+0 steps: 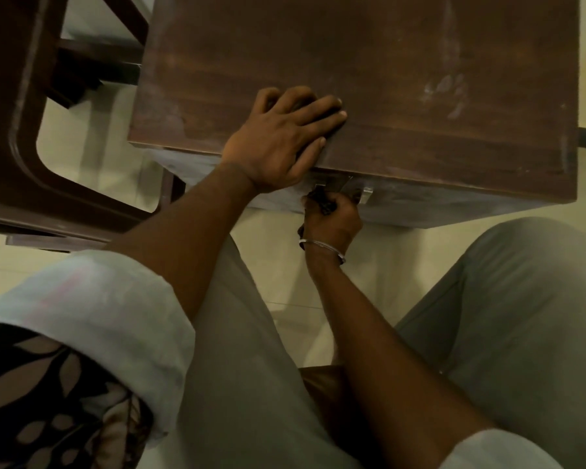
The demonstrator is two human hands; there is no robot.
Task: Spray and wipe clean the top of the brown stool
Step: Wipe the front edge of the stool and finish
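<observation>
The brown stool (369,62) fills the upper middle of the view; its flat wooden top has pale smudges near the right side. My left hand (281,137) rests palm down on the top at its front edge, fingers straight and spread. Just below that edge, on the stool's front face, sits a metal fitting (352,191). My right hand (332,214), with a metal bangle on the wrist, grips a small dark piece at that fitting. No spray bottle or cloth is in view.
A dark wooden furniture frame (17,137) stands close to the left of the stool. Pale floor tiles (285,292) show between my knees in grey trousers (521,299). A patterned black cloth (48,401) lies at the lower left.
</observation>
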